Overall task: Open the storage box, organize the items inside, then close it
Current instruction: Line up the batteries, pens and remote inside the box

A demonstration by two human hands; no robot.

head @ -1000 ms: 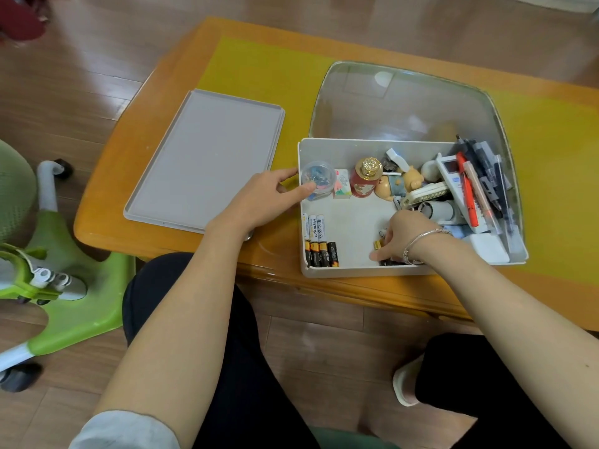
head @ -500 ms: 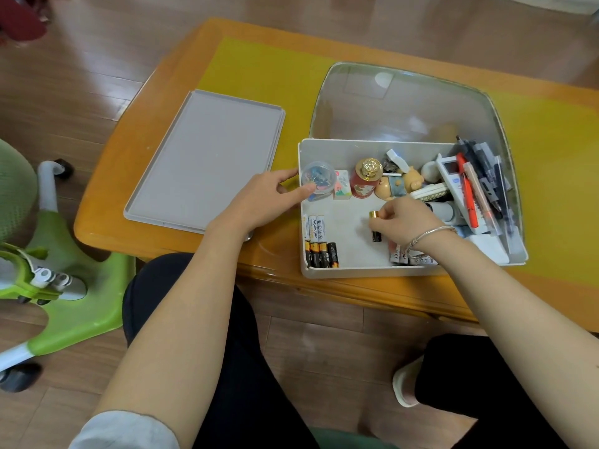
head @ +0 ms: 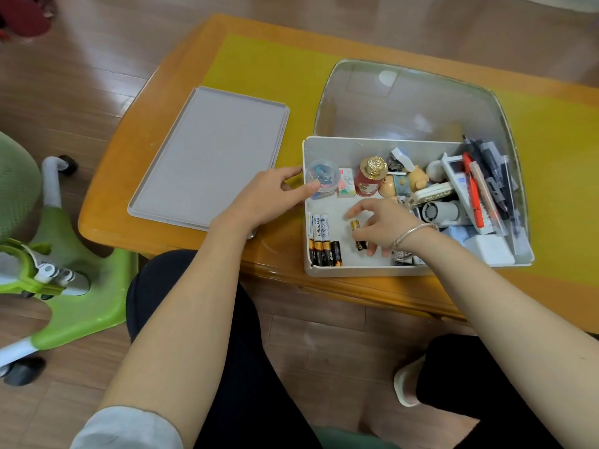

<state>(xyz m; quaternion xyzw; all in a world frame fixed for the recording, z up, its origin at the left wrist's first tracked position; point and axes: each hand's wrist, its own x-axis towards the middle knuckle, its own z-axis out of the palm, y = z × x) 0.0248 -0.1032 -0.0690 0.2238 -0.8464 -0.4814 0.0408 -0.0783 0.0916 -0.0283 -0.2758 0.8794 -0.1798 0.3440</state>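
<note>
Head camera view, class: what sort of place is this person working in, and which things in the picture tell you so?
Probably a room at home: a low wooden table on wood-plank flooring, a child's green ride-on toy beside it, and a storage box of household odds and ends.

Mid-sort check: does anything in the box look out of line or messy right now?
One battery under the right hand lies apart from the neat battery row at the storage box's left wall. The pens on the right are a jumbled heap.
</note>
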